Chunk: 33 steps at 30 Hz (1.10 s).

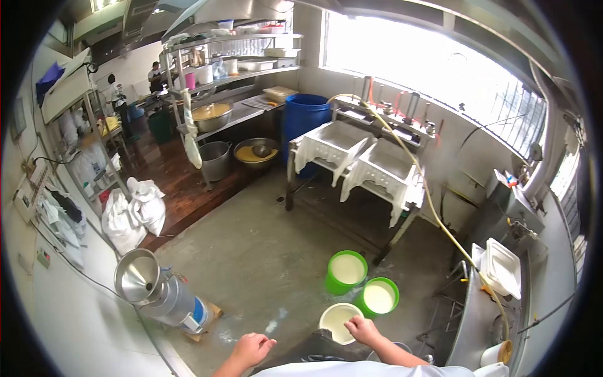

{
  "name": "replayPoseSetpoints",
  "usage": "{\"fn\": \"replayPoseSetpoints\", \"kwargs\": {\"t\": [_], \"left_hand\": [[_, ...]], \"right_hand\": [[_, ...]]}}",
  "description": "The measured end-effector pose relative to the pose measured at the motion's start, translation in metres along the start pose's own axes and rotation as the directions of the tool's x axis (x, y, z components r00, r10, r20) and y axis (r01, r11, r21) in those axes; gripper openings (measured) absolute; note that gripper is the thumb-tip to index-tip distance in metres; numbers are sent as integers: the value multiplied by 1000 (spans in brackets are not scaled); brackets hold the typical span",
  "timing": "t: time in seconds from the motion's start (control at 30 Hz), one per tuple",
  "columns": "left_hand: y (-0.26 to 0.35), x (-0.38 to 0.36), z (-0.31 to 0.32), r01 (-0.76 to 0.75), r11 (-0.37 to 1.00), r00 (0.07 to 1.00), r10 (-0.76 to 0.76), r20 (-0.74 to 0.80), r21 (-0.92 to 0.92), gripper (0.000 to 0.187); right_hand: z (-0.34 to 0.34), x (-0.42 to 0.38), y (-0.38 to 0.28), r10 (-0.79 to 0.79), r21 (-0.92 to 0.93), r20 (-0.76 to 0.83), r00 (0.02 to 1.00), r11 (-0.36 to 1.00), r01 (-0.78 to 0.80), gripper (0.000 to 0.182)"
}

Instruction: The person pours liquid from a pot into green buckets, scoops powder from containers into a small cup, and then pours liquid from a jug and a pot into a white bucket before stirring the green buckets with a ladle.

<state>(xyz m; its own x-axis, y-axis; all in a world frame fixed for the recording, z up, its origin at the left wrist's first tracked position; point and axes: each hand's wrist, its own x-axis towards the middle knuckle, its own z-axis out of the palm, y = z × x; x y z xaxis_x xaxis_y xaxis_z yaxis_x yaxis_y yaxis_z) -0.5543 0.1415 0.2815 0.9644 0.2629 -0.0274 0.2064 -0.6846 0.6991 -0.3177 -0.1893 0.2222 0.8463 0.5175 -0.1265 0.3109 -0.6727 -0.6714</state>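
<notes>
My left hand (252, 349) hovers at the lower middle in front of my body, fingers curled loosely together with nothing showing in them. To its right, my right hand (363, 329) is closed like a fist and overlaps the edge of a white bucket (338, 322) in this view. Pale, creamy liquid fills that bucket. Two green buckets stand close beyond it on the floor, one nearer (379, 296) and one farther (347, 271), both holding the same pale liquid. A dark apron (314, 347) shows between my hands.
A steel grinder with a funnel hopper (138, 275) stands at left. Ahead are cloth-lined press boxes (386, 162) on a metal frame and a blue barrel (306, 113). A long hose (433, 195) runs down the right to a steel counter (468, 327). White sacks (133, 213) sit left.
</notes>
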Motion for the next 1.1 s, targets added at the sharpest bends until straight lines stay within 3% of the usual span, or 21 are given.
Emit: {"fn": "replayPoseSetpoints", "kwargs": {"t": [0.03,0.07,0.27,0.33,0.4,0.53,0.6,0.63,0.7,0.73,0.8,0.87,0.93,1.03,1.1], "left_hand": [[-13,4,-3,-53,991,998,56,-21,121,42],[-25,12,-6,-41,991,999,44,-21,129,42],[-19,108,-23,58,998,996,-58,-75,-7,27],[-19,155,-28,-100,995,995,100,-28,-5,22],[-12,200,-38,-136,991,991,136,-11,8,25],[-27,278,-62,-137,991,989,136,53,9,25],[-37,316,-81,-102,986,994,104,-15,129,23],[-28,334,-96,-123,984,992,121,26,127,23],[-6,368,-126,63,998,995,-61,-77,25,25],[-10,385,-129,56,998,997,-55,-51,16,25],[-23,420,-133,85,996,982,-78,-173,30,30],[-42,452,-129,47,998,987,-39,-159,46,31],[-55,486,-129,50,998,998,-48,-51,30,32],[-109,542,-127,-57,997,998,56,17,43,35],[-137,586,-135,-50,998,998,48,35,41,37]], "right_hand": [[3,17,-13,-1,-1,25,1000,1000,1,32],[7,33,-23,-2,-2,47,999,1000,2,30],[12,110,-71,-185,61,144,972,982,178,27],[14,152,-70,-245,46,181,953,970,240,29],[18,203,-59,-133,3,242,961,991,136,32],[26,302,-53,-150,49,152,977,988,144,29],[13,348,-73,-181,83,149,972,982,170,30],[4,366,-88,-229,97,170,958,972,215,30],[-14,402,-117,-290,223,141,946,941,255,28],[-21,421,-127,-264,219,140,954,948,230,28],[-32,460,-143,-282,231,146,948,942,245,31],[-42,490,-159,-257,238,151,955,947,217,33],[-46,524,-161,-241,241,152,958,950,201,35],[-29,572,-146,-215,146,194,957,971,188,38],[-18,603,-137,-161,105,213,964,984,141,37]]}}
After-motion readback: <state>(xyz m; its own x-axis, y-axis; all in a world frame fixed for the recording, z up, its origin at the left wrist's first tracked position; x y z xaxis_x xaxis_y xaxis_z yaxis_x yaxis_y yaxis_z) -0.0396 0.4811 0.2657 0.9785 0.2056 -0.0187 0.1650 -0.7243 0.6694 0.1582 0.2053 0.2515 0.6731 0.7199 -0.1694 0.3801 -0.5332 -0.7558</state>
